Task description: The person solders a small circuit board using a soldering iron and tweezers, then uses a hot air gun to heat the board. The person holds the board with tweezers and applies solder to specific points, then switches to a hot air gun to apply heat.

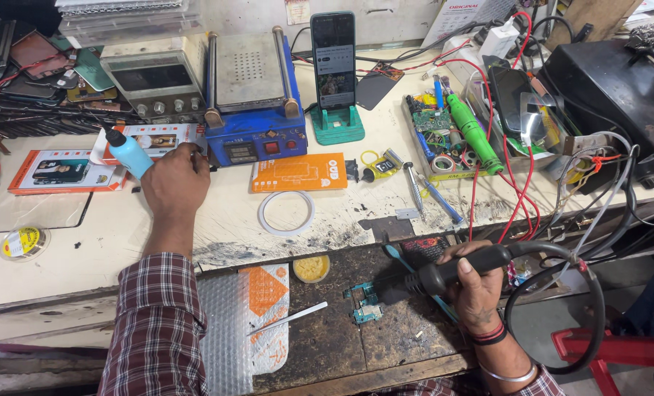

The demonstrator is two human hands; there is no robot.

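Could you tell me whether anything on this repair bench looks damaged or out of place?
The benchtop is scorched and flaking near the white tape ring, and tweezers lie askew across a plastic pouch.

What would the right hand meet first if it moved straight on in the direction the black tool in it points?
Most likely the small circuit board. The right hand holds the black tool pointing left and slightly down, with its tip close to the board; height above it is unclear.

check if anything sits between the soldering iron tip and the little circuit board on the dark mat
Nothing visible does. The right hand holds the soldering iron with its tip right beside the circuit board. The tweezers lie off to the left, and the left hand grips the blue bottle farther up the bench.
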